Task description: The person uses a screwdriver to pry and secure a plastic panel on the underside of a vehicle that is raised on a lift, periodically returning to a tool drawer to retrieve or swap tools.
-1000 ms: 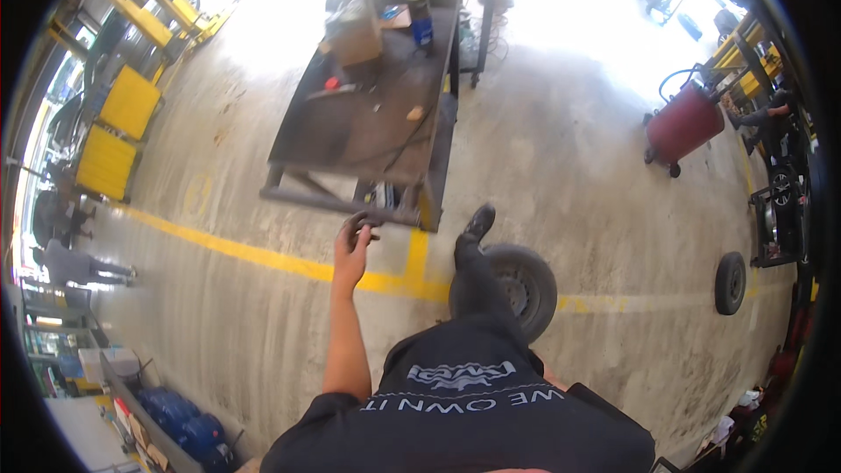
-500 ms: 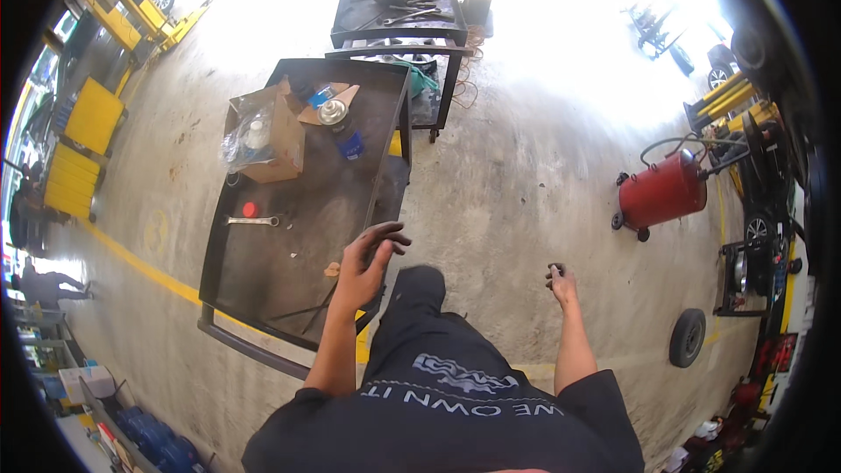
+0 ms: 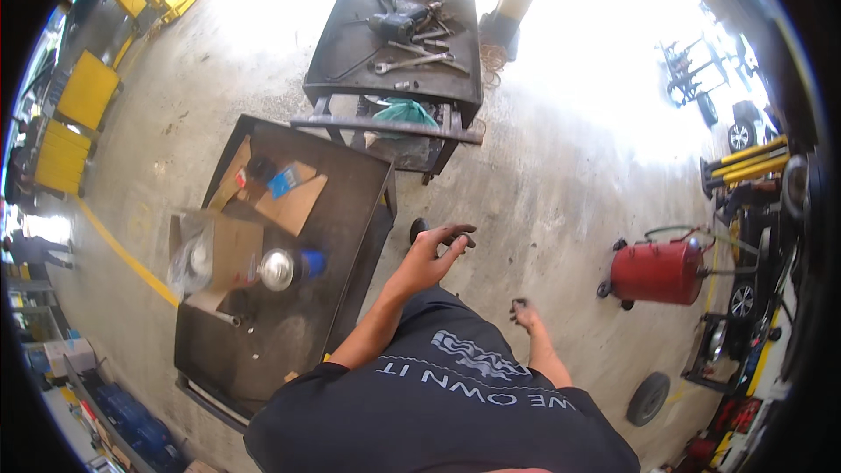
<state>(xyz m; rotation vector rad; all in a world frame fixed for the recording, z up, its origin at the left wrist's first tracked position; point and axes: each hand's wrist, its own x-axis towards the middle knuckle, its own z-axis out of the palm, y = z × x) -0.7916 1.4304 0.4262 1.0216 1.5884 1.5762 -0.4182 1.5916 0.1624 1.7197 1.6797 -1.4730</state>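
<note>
My left hand [image 3: 438,254] is held out in front of me, holding nothing, its fingers loosely bent and apart. It is just right of a dark metal cart [image 3: 342,201] and does not touch it. My right hand [image 3: 524,311] hangs lower at my right side with fingers loosely curled; I see nothing in it. On the cart stand a cardboard box [image 3: 238,254] with clear plastic in it and a silver-topped can [image 3: 278,270] with a blue side. A flattened piece of cardboard [image 3: 298,201] lies behind them. A wrench [image 3: 226,317] shows partly beside the box.
Ahead is a second cart [image 3: 337,61] with a power tool [image 3: 394,28], several wrenches [image 3: 416,62] and a green cloth [image 3: 406,112] on its lower shelf. On the right stand a red wheeled tank [image 3: 657,271] and a tire [image 3: 648,398]. A post [image 3: 512,0] rises beyond the second cart.
I have moved forward: the second cart is nearer, and the first cart has slid down and left in view. My left hand has shifted right, away from the first cart. Both hands stay without an object.
</note>
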